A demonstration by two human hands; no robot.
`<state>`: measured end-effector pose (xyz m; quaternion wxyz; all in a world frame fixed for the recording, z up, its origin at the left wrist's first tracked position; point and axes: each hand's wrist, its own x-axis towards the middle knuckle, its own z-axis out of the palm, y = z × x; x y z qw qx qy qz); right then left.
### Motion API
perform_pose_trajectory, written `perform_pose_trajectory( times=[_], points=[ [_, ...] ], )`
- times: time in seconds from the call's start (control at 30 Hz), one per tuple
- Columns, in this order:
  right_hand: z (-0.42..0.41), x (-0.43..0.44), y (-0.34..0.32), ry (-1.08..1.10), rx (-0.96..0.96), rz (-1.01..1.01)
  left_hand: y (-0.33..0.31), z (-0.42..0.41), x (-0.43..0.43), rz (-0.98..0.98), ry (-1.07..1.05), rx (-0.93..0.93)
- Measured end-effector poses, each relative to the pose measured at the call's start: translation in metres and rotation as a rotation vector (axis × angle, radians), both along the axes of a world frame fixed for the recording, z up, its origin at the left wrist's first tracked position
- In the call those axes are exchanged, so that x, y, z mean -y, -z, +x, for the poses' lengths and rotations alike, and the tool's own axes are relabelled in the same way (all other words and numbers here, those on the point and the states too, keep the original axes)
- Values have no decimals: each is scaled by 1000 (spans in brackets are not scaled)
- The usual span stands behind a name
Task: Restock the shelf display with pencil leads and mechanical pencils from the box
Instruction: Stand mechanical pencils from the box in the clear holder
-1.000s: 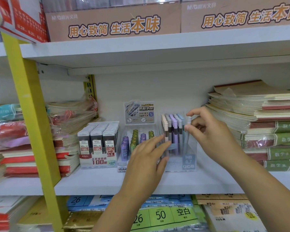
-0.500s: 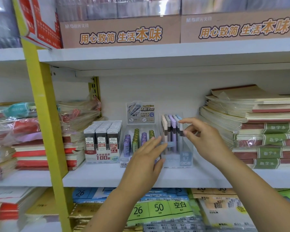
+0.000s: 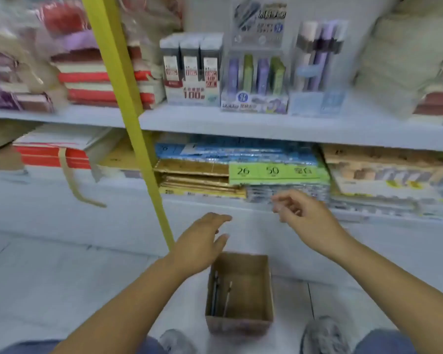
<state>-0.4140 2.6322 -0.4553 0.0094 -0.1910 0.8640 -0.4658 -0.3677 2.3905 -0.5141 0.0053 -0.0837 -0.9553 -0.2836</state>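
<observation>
Head view looks down at the cardboard box (image 3: 241, 290) on the floor, two pencils (image 3: 220, 293) lying inside. Both hands hang empty above it, left hand (image 3: 202, 245) spread wide, right hand (image 3: 304, 215) loosely curled. Next: reach in, pinch one pencil. Above the box, the pencil display (image 3: 317, 70) waits; a yellow upright (image 3: 128, 118) stands just left.

Premises: stationery shop; white shelf (image 3: 241, 123) stocked with lead refill packs (image 3: 191, 70), pencil display (image 3: 317, 60), stacked notebooks (image 3: 100, 83); green label (image 3: 271, 171) marked 26, 50.
</observation>
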Motion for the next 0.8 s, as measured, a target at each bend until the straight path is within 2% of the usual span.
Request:
perform_pose_trajectory(
  times=[0.07,0.17,0.3,0.5,0.8],
  points=[
    [8,9,69,-2,247,96,53,15,17,15,-70,233],
    [14,28,155,5,468,198,115,34,29,116,-151,506],
    [8,59,230,8,747,274,168,43,29,258,-230,736],
    [-7,94,303,62,930,315,203,45,32,506,-356,831],
    [-8,111,347,134,993,254,212,49,39,664,-295,848]
  ],
)
